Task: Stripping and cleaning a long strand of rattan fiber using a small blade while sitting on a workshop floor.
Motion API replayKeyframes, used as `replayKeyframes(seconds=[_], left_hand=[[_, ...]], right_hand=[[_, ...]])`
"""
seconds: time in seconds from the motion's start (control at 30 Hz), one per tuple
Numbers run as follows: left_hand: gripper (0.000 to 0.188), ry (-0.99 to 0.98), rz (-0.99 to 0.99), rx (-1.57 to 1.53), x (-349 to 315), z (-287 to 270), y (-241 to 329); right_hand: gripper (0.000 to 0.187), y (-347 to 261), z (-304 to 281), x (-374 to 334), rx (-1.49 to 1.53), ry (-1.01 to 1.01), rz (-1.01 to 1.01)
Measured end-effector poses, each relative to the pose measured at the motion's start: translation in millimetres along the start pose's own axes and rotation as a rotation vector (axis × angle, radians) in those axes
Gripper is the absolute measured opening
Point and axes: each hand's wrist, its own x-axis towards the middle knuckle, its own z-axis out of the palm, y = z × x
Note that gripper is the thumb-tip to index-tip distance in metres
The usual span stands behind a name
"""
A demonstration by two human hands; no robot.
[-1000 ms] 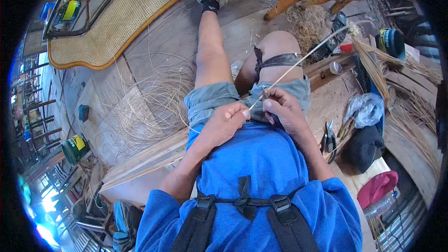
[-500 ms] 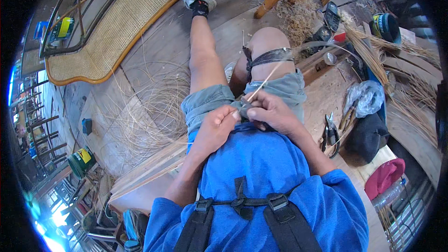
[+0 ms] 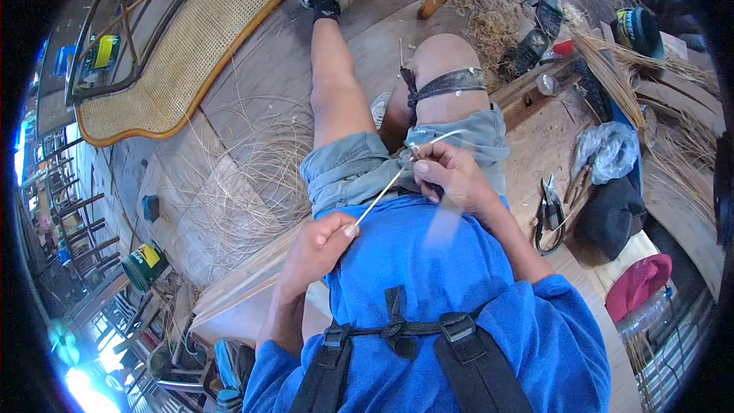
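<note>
- Rattan, in loose pale strands, forms a tangled coil (image 3: 252,176) on the floor at the person's left, well apart from both hands; next to it stands a woven cane panel (image 3: 176,46) in a curved frame.
- Left hand (image 3: 317,248): fingers together, thumb and forefinger pinched on the lower end of a thin pale cane strip (image 3: 382,195), just above the blue shirt.
- Cane strip: runs taut and diagonal from the left hand up to the right hand, over the lap and the grey shorts; a short free end curves out beyond the right hand toward the strapped knee.
- Handling judgement: the strip appears very light, narrow and springy. It should bend readily along its length yet kink or split if folded sharply. Its smooth face is likely to slip through a loose pinch.
- Hold point: grip it flat between thumb and forefinger near each end, keeping tension between the two grips.
- Right hand (image 3: 451,176): fingers curled shut around the upper part of the strip, resting on the thigh.
- Pliers and hand tools (image 3: 552,210) lie on the wooden worktop (image 3: 527,160) to the right, near a clear plastic bag (image 3: 612,149).
</note>
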Motion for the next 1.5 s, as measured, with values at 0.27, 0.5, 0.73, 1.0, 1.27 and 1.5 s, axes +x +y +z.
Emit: replayKeyframes(seconds=[0.27,0.5,0.73,1.0,1.27,1.5], left_hand=[[0.019,-0.026,-0.167,-0.153,-47,-33,-37],[0.019,0.107,-0.151,-0.070,-54,-62,-81],[0.014,0.905,-0.189,-0.506,-45,-138,-201],[0.009,1.342,0.106,-1.036,-61,-234,-329],[0.016,1.747,-0.215,-1.292,-38,-246,-393],[0.024,1.803,-0.441,-0.004,-56,-219,-409]], right_hand=[[0.018,-1,4,6,-0.004,0.034,-0.012],[0.031,-16,2,4,0.119,0.186,0.029],[0.035,-19,-7,0,0.139,0.129,0.073],[0.032,-41,-24,2,0.038,0.267,-0.112],[0.030,-72,-76,0,-0.216,0.582,-0.339],[0.033,-63,-127,10,-0.576,0.808,-0.238]])
